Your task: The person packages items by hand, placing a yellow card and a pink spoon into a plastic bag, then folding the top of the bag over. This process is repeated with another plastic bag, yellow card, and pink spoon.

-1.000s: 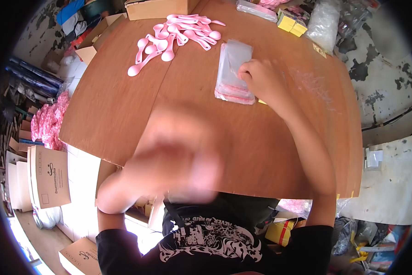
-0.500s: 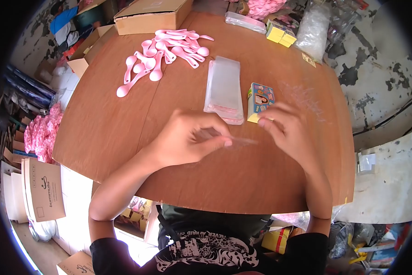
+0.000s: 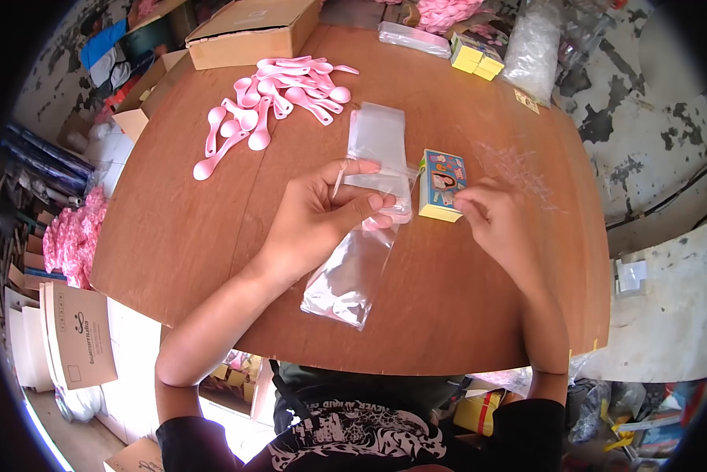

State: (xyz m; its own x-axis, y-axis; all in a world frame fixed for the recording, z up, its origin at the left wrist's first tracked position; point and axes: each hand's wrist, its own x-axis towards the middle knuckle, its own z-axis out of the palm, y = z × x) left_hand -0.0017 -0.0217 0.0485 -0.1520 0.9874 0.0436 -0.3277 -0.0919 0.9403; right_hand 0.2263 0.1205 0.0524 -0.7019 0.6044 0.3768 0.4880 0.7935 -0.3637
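A long clear plastic bag (image 3: 352, 275) hangs from my left hand (image 3: 322, 208), its lower end toward the table's front edge. The thumb and fingers of that hand are closed on the bag's upper part. My right hand (image 3: 499, 216) has its thumb and fingertips pinched at the lower right corner of the top printed card (image 3: 444, 175) on a stack with yellow sides. Behind my left hand lies a pile of flat clear bags (image 3: 378, 130), partly covered by the held bag. Several pink plastic spoons (image 3: 260, 132) lie heaped at the back left.
A cardboard box (image 3: 251, 35) stands at the table's back edge. Farther right are a packet of clear bags (image 3: 414, 38), yellow-sided stacks (image 3: 476, 59) and a bulky plastic bundle (image 3: 533, 51). Thin clear strips (image 3: 518, 173) lie scattered at the right.
My left hand has turned and raised its fingers, and the clear bag now hangs full length toward me. My right hand stays at the card stack's corner, its fingers closer together.
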